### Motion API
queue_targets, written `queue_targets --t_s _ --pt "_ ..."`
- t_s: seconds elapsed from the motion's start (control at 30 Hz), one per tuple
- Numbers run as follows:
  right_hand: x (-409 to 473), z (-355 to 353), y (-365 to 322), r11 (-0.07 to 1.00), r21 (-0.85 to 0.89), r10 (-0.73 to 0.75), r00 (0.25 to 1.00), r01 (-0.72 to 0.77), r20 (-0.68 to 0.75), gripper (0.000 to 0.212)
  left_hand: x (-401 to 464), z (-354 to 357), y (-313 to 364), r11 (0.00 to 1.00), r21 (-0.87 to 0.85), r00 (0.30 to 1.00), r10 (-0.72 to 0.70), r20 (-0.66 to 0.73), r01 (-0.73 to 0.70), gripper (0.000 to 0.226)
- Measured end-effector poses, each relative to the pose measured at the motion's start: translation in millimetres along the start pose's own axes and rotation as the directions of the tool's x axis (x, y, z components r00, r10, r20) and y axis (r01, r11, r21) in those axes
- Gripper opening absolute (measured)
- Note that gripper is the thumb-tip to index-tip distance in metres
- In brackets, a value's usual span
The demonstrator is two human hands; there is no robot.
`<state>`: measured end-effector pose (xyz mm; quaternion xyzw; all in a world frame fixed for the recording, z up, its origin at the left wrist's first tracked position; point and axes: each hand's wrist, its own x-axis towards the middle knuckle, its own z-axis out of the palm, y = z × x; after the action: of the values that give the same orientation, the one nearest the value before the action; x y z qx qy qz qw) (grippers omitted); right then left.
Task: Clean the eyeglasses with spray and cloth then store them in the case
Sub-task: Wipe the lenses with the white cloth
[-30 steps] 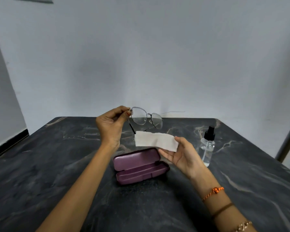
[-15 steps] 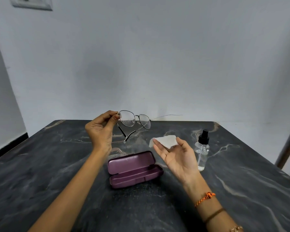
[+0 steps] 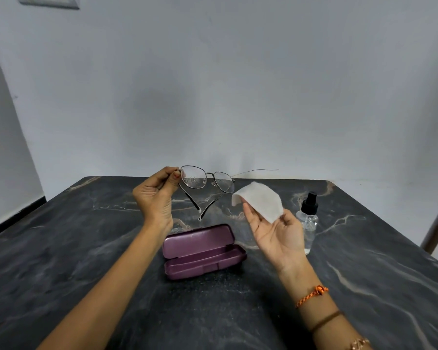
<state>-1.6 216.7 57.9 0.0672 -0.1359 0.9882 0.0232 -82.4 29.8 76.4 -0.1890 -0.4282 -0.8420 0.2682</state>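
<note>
Spray looked done: droplets sat on the lenses of the eyeglasses [image 3: 206, 179], wiping not started, storing left. Left hand [image 3: 155, 198] was raised above the surface, pinching the frame at its left hinge, temples hanging down unfolded. Right hand [image 3: 276, 231] was palm-up, fingers loosely spread, white cloth [image 3: 259, 203] draped on the fingertips just beside the lenses. Case [image 3: 202, 251] lay open mid-surface; spray bottle [image 3: 307, 218] stood toward the right edge.
</note>
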Motion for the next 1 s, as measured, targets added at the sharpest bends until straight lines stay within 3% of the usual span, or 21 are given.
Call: queue_targets --t_s 0.07,0.17,0.27,0.33,0.4,0.5,0.53,0.7,0.83,0.87,0.9,1.0 --pt "0.2 0.1 2.2 1.0 -0.005 -0.01 0.999 0.01 -0.035 0.067 -0.3 -0.2 -1.5 1.0 -0.009 1.0 -0.012 -0.004 0.012 0.046" --pt "-1.2 1.8 8.0 0.998 -0.051 -0.04 0.994 0.035 -0.104 0.043 -0.5 0.4 -2.5 1.0 -0.015 1.0 -0.016 -0.002 0.016 0.047" --pt "-3.1 1.8 11.5 0.994 -0.087 -0.07 0.989 0.059 -0.128 0.033 -0.7 1.8 -3.6 0.999 -0.044 1.0 -0.031 -0.003 0.03 0.048" --pt "-4.2 2.0 11.7 0.993 -0.096 -0.08 0.979 0.063 -0.189 0.01 -2.4 3.2 -5.4 0.997 -0.063 0.999 -0.044 -0.001 0.043 0.047" --pt "-4.3 2.8 13.8 0.994 -0.09 -0.085 0.977 0.068 -0.197 0.009 -5.1 5.5 -7.0 0.995 -0.078 0.998 -0.057 -0.002 0.057 0.048" --pt "-3.5 2.7 18.9 0.993 -0.077 -0.096 0.986 0.086 -0.139 0.053 -9.9 11.5 -6.3 0.99 -0.12 0.997 -0.069 0.016 0.071 0.048" --pt "-2.9 2.6 19.7 0.993 -0.075 -0.098 0.985 0.088 -0.139 0.056 -11.3 13.3 -5.8 0.988 -0.134 0.997 -0.073 0.029 0.076 0.048" --pt "-3.7 9.0 16.6 0.989 -0.102 -0.126 0.972 0.107 -0.197 0.01 -21.8 17.3 -8.2 0.997 -0.067 0.989 -0.016 0.146 0.026 0.043" --pt "-3.8 12.7 11.4 0.972 -0.172 -0.189 0.964 0.157 -0.189 0.022 -27.1 20.0 -9.0 0.997 -0.017 0.965 0.078 0.249 -0.076 0.033" --pt "-2.7 11.8 9.6 0.97 -0.186 -0.195 0.96 0.159 -0.2 0.017 -27.4 20.6 -8.3 0.994 -0.005 0.954 0.103 0.283 -0.105 0.03" --pt "-2.2 11.4 8.3 0.969 -0.188 -0.198 0.957 0.159 -0.213 0.009 -27.6 21.2 -7.0 0.99 0.008 0.938 0.128 0.323 -0.138 0.026" --pt "0.2 7.5 4.9 0.969 -0.19 -0.201 0.951 0.159 -0.233 0.012 -26.3 20.8 -2.7 0.96 0.069 0.851 0.208 0.482 -0.273 0.013"
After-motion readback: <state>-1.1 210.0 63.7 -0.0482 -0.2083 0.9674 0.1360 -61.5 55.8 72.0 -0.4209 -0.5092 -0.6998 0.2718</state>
